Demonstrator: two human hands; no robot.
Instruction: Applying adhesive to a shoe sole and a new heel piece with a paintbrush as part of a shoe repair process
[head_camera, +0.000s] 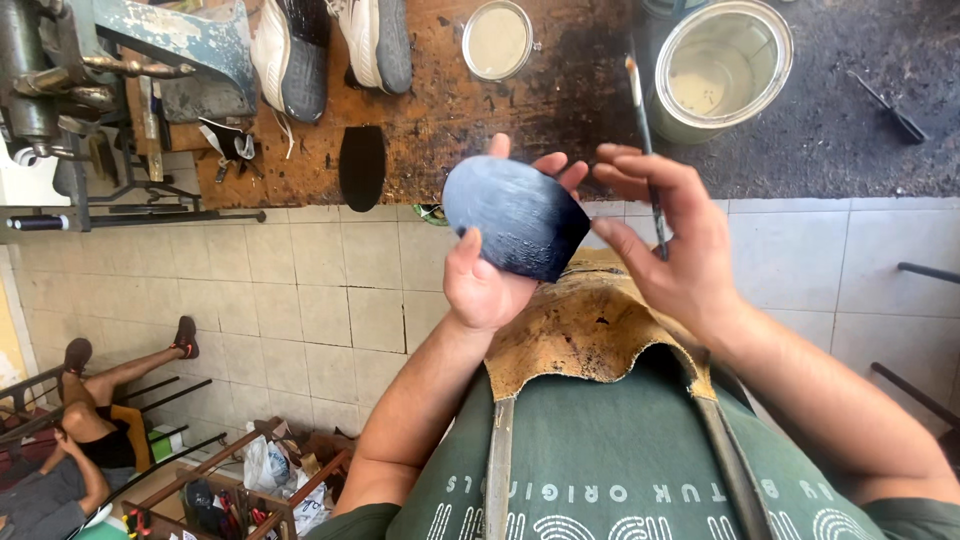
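**Dark sole piece in one hand, brush in the other**

Starting at the far left, there's another person (70, 440) sitting on the tiled floor (320, 300), and below them a wooden crate (230, 490) stuffed with bags and odds and ends; we can't make out exactly what's in it. Up on the stained workbench (450, 130) there's a pair of sneakers (330, 45) lying soles up, and a dark insole shape (362, 167) near the bench edge.

Moving over, a small round tin (497, 40) sits on the bench with pale, creamy stuff in it, looks like glue. Our left hand (485, 280) is cupped around a dark rounded sole piece (515, 215), thumb over the front and fingers curled behind, holding it up over the leather apron (590, 320) just in front of the bench edge.

Our right hand (670, 250) is half closed, pinching a thin brush (648, 150) between the fingers, bristles pointing up toward the big can. That big metal can (718, 65) is open and has a low layer of the same pale stuff at the bottom.
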